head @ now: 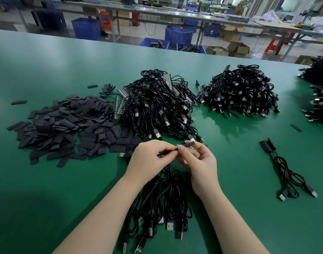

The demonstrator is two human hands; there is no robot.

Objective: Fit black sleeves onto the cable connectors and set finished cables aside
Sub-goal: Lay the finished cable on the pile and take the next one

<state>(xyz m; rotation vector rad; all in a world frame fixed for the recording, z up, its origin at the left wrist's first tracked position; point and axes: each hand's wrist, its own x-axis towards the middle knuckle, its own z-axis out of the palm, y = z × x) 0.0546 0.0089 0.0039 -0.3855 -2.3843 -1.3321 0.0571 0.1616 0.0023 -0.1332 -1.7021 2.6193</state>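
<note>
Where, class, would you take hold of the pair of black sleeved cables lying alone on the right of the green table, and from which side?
Probably grip the pair of black sleeved cables at the bunched loops in the middle, coming from above. The cords lie flat on the green table, close together there, so one pinch likely lifts both; the sleeved far ends and the near USB plugs splay apart.

On the bench [47,180], the loose sleeve pile [65,125] occupies the centre left of the frame. The unfinished cable heap [157,103] lies directly to its right. A second cable heap [239,94] sits further right. Two cables [285,173] lie at the right edge. A cable bundle [162,208] lies at lower centre, beneath both hands.
</note>
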